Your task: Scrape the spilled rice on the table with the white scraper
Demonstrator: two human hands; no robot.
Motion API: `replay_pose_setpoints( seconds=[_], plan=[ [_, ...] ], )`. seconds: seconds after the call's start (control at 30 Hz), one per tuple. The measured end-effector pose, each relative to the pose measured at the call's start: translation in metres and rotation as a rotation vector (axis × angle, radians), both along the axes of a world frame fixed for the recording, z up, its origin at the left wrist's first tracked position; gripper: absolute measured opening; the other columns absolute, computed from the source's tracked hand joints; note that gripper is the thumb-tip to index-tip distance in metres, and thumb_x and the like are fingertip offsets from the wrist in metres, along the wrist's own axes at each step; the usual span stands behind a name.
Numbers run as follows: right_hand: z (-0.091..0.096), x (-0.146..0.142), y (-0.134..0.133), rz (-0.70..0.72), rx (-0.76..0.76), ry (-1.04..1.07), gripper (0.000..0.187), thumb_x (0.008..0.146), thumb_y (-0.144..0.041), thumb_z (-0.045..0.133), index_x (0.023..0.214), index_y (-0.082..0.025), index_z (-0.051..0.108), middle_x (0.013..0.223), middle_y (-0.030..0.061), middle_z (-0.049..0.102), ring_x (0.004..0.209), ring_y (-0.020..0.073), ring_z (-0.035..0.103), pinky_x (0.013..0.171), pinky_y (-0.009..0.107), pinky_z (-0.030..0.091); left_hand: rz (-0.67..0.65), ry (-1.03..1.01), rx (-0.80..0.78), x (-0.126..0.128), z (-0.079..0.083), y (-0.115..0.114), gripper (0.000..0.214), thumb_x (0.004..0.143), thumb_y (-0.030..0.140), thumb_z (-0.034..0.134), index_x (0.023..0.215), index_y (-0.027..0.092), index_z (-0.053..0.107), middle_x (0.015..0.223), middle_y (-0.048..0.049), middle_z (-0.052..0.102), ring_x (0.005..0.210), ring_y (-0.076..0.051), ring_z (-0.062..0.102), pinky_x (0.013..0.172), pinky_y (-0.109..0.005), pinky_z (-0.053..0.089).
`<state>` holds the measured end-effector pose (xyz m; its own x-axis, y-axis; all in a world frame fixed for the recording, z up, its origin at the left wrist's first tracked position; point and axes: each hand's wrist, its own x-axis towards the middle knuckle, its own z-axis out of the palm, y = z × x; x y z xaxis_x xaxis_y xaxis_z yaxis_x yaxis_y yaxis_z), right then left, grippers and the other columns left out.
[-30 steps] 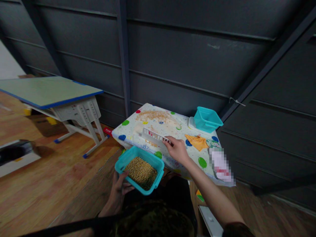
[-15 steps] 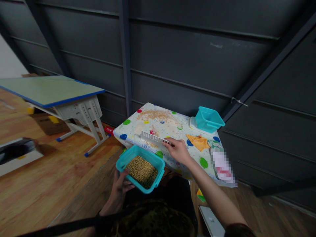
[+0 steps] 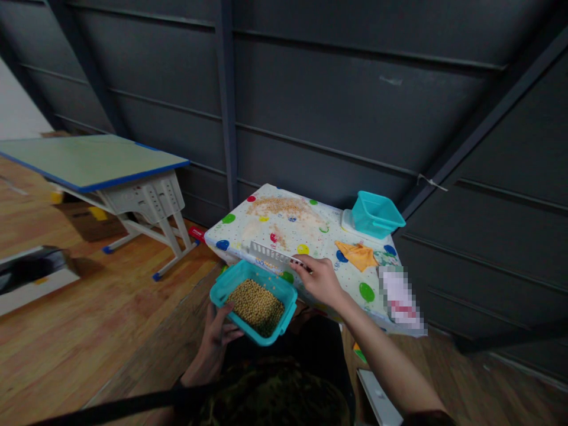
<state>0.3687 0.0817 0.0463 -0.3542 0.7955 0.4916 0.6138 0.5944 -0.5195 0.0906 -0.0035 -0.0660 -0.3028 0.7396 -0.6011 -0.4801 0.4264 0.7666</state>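
My left hand (image 3: 217, 328) grips the near left rim of a teal plastic container (image 3: 287, 313), thumb over the edge and fingers beneath. Yellowish soybeans (image 3: 255, 303) fill much of it. It is held tilted against the front edge of the table. My right hand (image 3: 320, 279) is closed on one end of a long white slotted strip (image 3: 270, 253), whose exact kind I cannot make out. The strip lies low over the cloth, just behind the container's far rim. A few loose beans show between strip and container. More beans and crumbs (image 3: 281, 206) are scattered farther back on the tablecloth (image 3: 310, 234).
At the back right, a second teal container (image 3: 377, 222) stands on a white scale-like base (image 3: 347, 220). An orange cloth (image 3: 358, 255) lies in front of it, near a blurred-out packet (image 3: 402, 299). A green-topped desk (image 3: 97, 160) is at left; a dark wall (image 3: 319, 89) rises behind.
My right hand has drawn the strip slightly toward me and the container. Beans close to the table edge have moved to the container's far rim. My left hand stays nearly still.
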Motion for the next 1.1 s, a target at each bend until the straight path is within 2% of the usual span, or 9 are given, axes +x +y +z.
replay_pose_setpoints(
  seconds=[0.2,0.33,0.5,0.67,0.73,0.9,1.03,1.1],
  plan=[
    [-0.004,-0.003,-0.017,0.046,0.040,0.017,0.025,0.117,-0.030,0.071,0.120,-0.029,0.096,0.101,0.0070,0.096,0.078,0.0239,0.089,0.075,0.031,0.066,-0.033,-0.039,-0.043,-0.005,-0.001,0.003,0.044,0.111,0.022,0.074,0.149,0.031,0.053,0.097,0.0036,0.074,0.049,-0.022,0.077,0.046,-0.034,0.068],
    [-0.006,0.001,-0.016,0.023,0.038,0.091,0.025,0.116,-0.035,0.072,0.113,-0.028,0.096,0.097,0.0067,0.095,0.073,0.0225,0.086,0.072,0.030,0.064,-0.033,-0.025,0.019,-0.006,-0.009,0.002,0.043,0.110,0.025,0.078,0.146,0.032,0.055,0.115,-0.0006,0.077,0.055,-0.022,0.081,0.050,-0.036,0.070],
    [-0.003,0.023,0.027,-0.254,0.069,0.177,0.029,0.112,-0.042,0.074,0.112,-0.023,0.095,0.082,0.0061,0.088,0.062,0.0234,0.077,0.066,0.031,0.059,-0.068,-0.037,0.055,-0.011,-0.025,0.000,0.051,0.109,0.030,0.080,0.152,0.035,0.052,0.127,-0.0033,0.077,0.057,-0.022,0.082,0.054,-0.039,0.073],
    [0.000,0.028,0.069,-0.368,0.044,0.070,0.022,0.108,-0.036,0.075,0.111,-0.026,0.095,0.085,0.0069,0.089,0.072,0.0281,0.081,0.072,0.033,0.058,-0.047,-0.035,0.058,-0.011,-0.028,-0.001,0.053,0.108,0.032,0.083,0.152,0.033,0.055,0.109,0.0000,0.077,0.058,-0.020,0.079,0.056,-0.035,0.072],
    [0.001,0.023,0.075,-0.360,0.023,0.023,0.020,0.107,-0.032,0.076,0.112,-0.027,0.095,0.088,0.0071,0.091,0.076,0.0290,0.084,0.074,0.033,0.058,-0.028,-0.044,0.069,-0.011,-0.028,-0.001,0.056,0.105,0.031,0.085,0.154,0.033,0.057,0.110,-0.0006,0.078,0.058,-0.020,0.079,0.055,-0.035,0.071],
    [0.003,0.016,0.077,-0.244,-0.025,-0.026,0.022,0.109,-0.031,0.075,0.115,-0.027,0.096,0.091,0.0064,0.092,0.075,0.0278,0.083,0.077,0.033,0.059,-0.029,-0.063,0.093,-0.008,-0.027,-0.003,0.070,0.098,0.030,0.090,0.160,0.037,0.059,0.126,-0.0051,0.083,0.059,-0.020,0.079,0.056,-0.035,0.070],
    [0.007,0.016,0.076,-0.240,-0.018,0.016,0.019,0.108,-0.030,0.077,0.110,-0.027,0.095,0.097,0.0075,0.093,0.080,0.0280,0.085,0.081,0.033,0.061,0.004,0.013,0.115,-0.004,-0.025,-0.005,0.064,0.101,0.033,0.086,0.159,0.034,0.058,0.126,-0.0069,0.079,0.054,-0.017,0.075,0.053,-0.033,0.067],
    [0.009,0.016,0.075,-0.226,-0.035,0.035,0.018,0.106,-0.029,0.077,0.109,-0.026,0.095,0.093,0.0067,0.092,0.079,0.0275,0.083,0.080,0.033,0.060,-0.020,0.002,0.095,-0.005,-0.026,-0.004,0.059,0.101,0.035,0.086,0.154,0.034,0.059,0.127,-0.0066,0.078,0.054,-0.017,0.074,0.053,-0.034,0.069]
  ],
)
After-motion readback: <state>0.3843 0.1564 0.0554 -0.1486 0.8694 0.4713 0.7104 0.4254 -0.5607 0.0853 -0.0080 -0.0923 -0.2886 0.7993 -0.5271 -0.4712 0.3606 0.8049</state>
